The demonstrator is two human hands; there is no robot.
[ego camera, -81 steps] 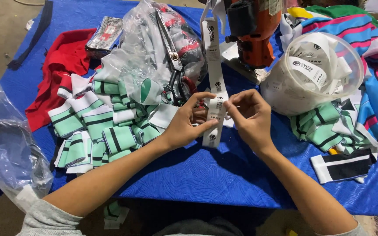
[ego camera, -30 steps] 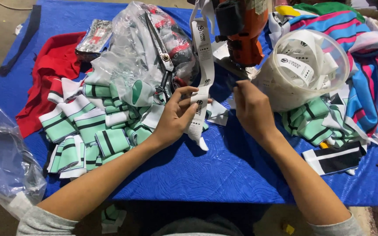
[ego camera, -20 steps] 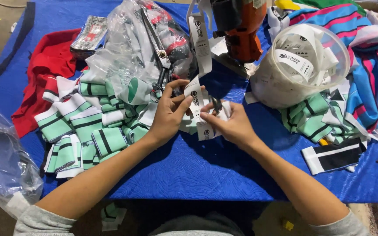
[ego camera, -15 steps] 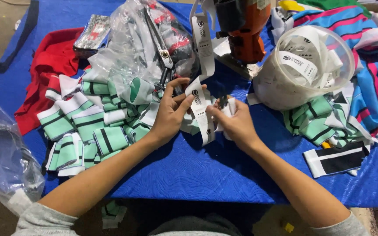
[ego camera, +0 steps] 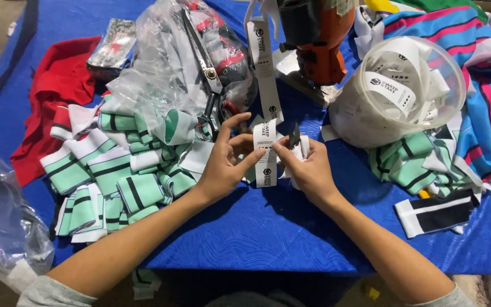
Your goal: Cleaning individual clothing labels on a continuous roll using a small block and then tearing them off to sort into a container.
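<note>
**Up close: both hands working a printed label strip**

Partly hidden by the right hand [ego camera: 309, 170], a small dark snipping tool [ego camera: 294, 136] is poking up, its shape hard to make out. Both hands' fingers are pinching the white label strip [ego camera: 264, 108], the left hand [ego camera: 225, 165] beside it. Its long axis is running upright above the blue table [ego camera: 268, 227], the top end cut off.

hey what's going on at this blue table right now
A person is working on a long white label strip that hangs down from the top of the table. The left hand pinches the strip's lower end, while the right hand holds a small dark cutting tool right beside it. Piles of green and white striped knit pieces lie to the left, and a clear plastic tub with more label strip sits to the right, all on the blue table cover.
</note>
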